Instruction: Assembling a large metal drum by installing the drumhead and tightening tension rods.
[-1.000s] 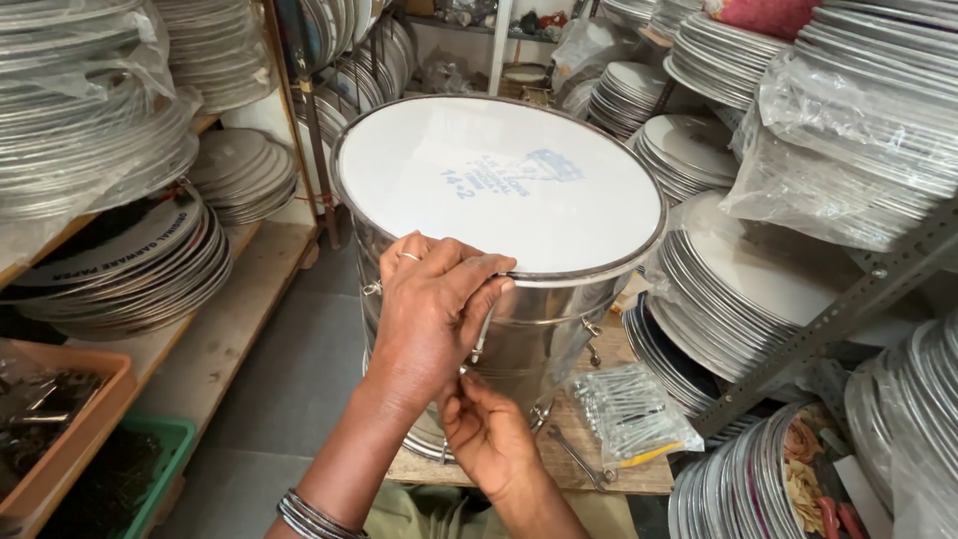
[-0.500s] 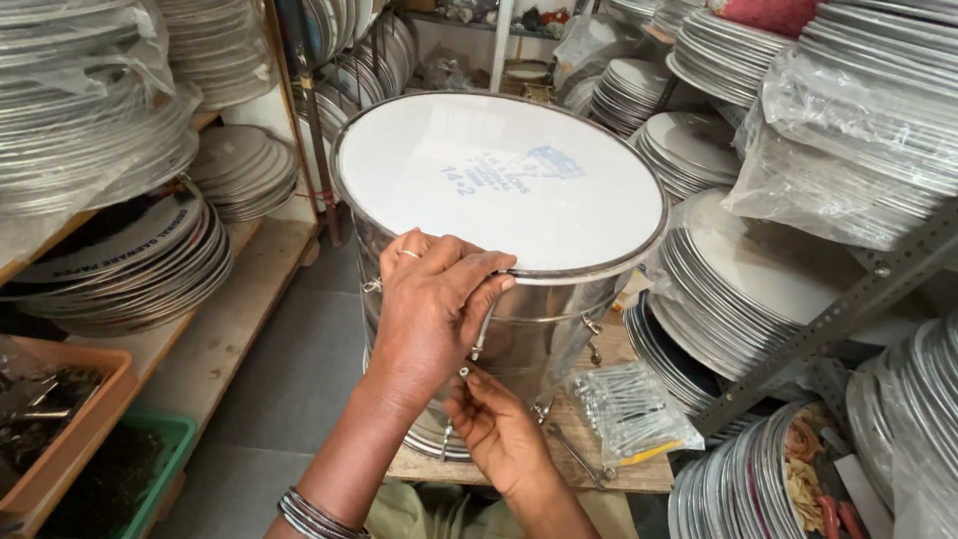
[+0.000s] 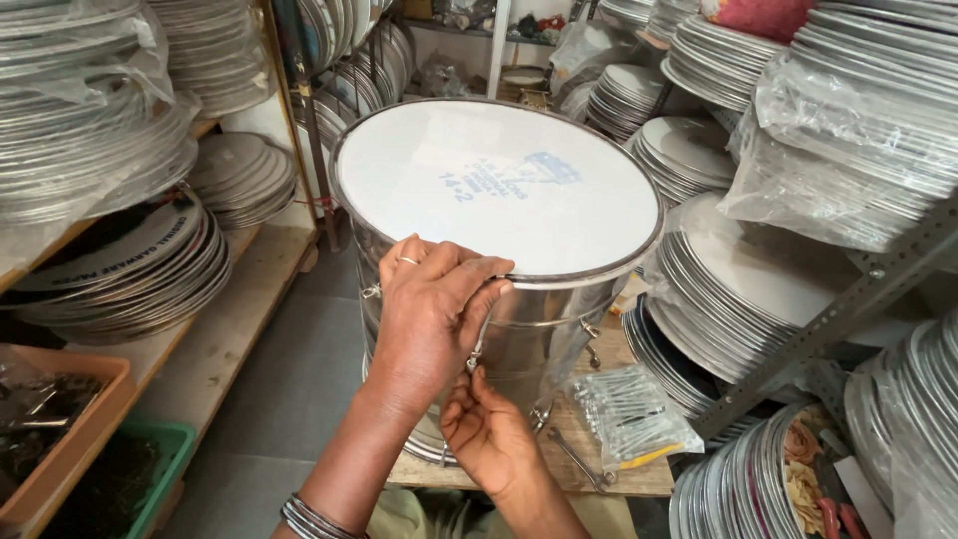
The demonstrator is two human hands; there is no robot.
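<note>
Gripping the near rim of a shiny steel drum with a white skin head (image 3: 499, 190), the left hand (image 3: 429, 314) curls its fingers over the hoop at scene centre. Below it, right hand (image 3: 489, 434) pinches a small metal tension hook (image 3: 475, 357) against the drum shell. Bagged metal rods (image 3: 624, 414) lie right on a wooden bench (image 3: 599, 477).

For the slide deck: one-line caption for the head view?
Left hand grips the rim of a steel drum while the right hand works a side hook, amid shelves of stacked drumheads.
</note>
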